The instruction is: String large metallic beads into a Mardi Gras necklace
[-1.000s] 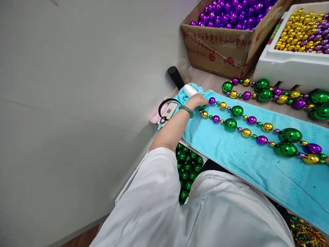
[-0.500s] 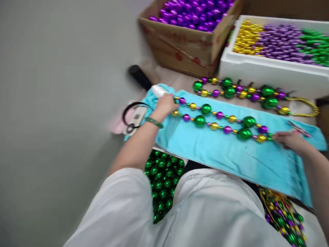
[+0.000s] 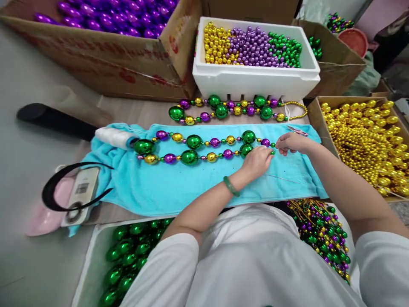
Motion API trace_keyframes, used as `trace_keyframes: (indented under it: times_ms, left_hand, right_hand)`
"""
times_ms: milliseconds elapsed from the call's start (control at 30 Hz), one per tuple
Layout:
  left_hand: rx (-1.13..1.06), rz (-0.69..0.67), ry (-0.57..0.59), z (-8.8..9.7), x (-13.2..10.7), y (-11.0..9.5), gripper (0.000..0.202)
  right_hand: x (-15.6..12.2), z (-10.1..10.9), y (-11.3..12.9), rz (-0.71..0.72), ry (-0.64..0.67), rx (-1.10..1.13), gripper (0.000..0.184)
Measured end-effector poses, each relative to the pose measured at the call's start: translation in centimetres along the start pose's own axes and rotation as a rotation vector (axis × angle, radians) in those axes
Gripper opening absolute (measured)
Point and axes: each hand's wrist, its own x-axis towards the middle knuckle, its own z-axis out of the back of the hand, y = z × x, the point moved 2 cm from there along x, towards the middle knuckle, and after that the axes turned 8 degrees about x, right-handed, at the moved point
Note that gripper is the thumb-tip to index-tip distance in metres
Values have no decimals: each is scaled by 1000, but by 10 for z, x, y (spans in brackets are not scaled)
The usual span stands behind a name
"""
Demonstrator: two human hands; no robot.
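Observation:
A green, purple and gold bead string [image 3: 194, 148] lies doubled on a turquoise towel [image 3: 179, 187]. My left hand [image 3: 258, 162], with a green bangle on the wrist, pinches the string's right end, fingers closed by a small green bead. My right hand [image 3: 291, 143] meets it from the right, fingers pinched on the same end. A thin needle or wire [image 3: 284, 179] lies on the towel below my hands. A white thread spool [image 3: 115, 137] rests at the towel's left end.
A second bead string [image 3: 230, 106] lies behind the towel. A white foam box [image 3: 255, 81] holds small gold, purple and green beads. Cardboard boxes hold purple balls [image 3: 105, 13] and gold beads [image 3: 361, 140]. A tray of green balls [image 3: 128, 251] sits near my lap; a black band [image 3: 64, 187] lies left.
My left hand left the string's left end by the spool and moved to its right end beside my right hand. The camera swung right, bringing more boxes into sight.

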Motion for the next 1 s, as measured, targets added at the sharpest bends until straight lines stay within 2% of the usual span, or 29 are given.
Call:
trace_keyframes:
  times_ms: [67,133,267,433,600,700,800,900,1000]
  left_hand:
    - [49,16,8,-24,13,-16,31]
    - [150,-2,18,-38,20,-22,32]
    - [319,-78,53,-45,20,-15,22]
    - [466,-161,94,-25,0,9,29]
    - [556,-251,203,5,-28,29,28]
    - [621,-224,232,15,-35,38,30]
    - [707,-208,240,18,-35,42,31]
    - [750,-206,254,17,-32,41,32]
    - [756,-196,274,15,-29,40,33]
  right_hand:
    - [-8,5,1,-10,13,-27,12]
    - [-13,13,-1,-37,31,-54,15]
    - [-17,37,-5,-107,46,-51,16]
    - [-10,78,0,-77,-27,-2,17]
    - [4,109,21,-10,-127,7,23]
    - [10,120,39,47,-135,35,17]
    - [6,126,57,165,-105,174,12]
    - [-6,128,75,326,-55,326,16]
    - [-18,127,92,411,-32,362,20]
